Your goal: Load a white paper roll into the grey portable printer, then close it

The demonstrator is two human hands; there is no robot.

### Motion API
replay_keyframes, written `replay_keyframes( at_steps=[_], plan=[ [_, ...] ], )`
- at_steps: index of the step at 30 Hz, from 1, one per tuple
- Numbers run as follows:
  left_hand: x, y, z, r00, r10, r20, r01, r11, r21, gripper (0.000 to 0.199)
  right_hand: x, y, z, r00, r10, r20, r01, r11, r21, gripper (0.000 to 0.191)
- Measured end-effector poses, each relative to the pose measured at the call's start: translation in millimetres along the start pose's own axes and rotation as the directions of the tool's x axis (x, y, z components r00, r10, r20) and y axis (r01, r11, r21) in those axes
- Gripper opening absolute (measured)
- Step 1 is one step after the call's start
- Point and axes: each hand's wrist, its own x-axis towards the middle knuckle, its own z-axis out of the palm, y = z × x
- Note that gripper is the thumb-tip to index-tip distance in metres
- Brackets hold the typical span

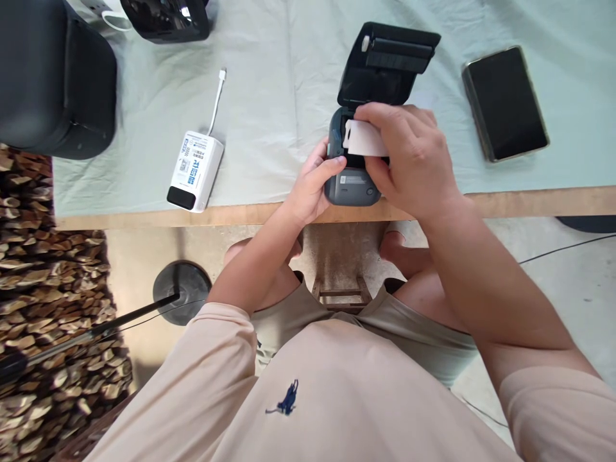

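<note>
A small dark grey label printer [353, 186] stands at the table's front edge, its black lid [385, 64] swung up and back. My left hand [312, 183] grips the printer's left side, the thumb lying on its top edge. Between the thumb and fingers of my right hand [416, 157] is a white paper roll [366, 138], with the hole of its core facing left. The roll is at the printer's open compartment, partly inside it; my right fingers hide its right end.
A white power bank [195, 170] with a short cable lies left on the cloth-covered table [269, 115]. A folded phone [505, 106] lies right. A black case [58, 77] and a glossy black object [166, 16] stand at the back left. Below is a round stand base [181, 285].
</note>
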Motion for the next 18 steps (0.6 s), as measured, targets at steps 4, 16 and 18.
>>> replay_keyframes(
  at_steps=[4, 16, 18],
  plan=[
    [0.1, -0.7, 0.1, 1.000, 0.000, -0.009, 0.000, 1.000, 0.021, 0.032, 0.0, -5.9, 2.2, 0.998, 0.065, 0.013, -0.064, 0.997, -0.041, 0.041],
    [-3.1, 4.3, 5.7, 0.998, -0.044, -0.048, 0.041, 0.997, -0.064, 0.013, -1.9, 2.9, 5.9, 0.998, 0.003, -0.058, -0.012, 0.989, -0.146, 0.029],
    [-3.3, 5.0, 5.7, 0.996, -0.063, -0.064, 0.056, 0.993, -0.101, 0.013, -3.2, 4.4, 10.9, 0.991, -0.075, -0.107, 0.065, 0.993, -0.099, 0.033]
  ],
)
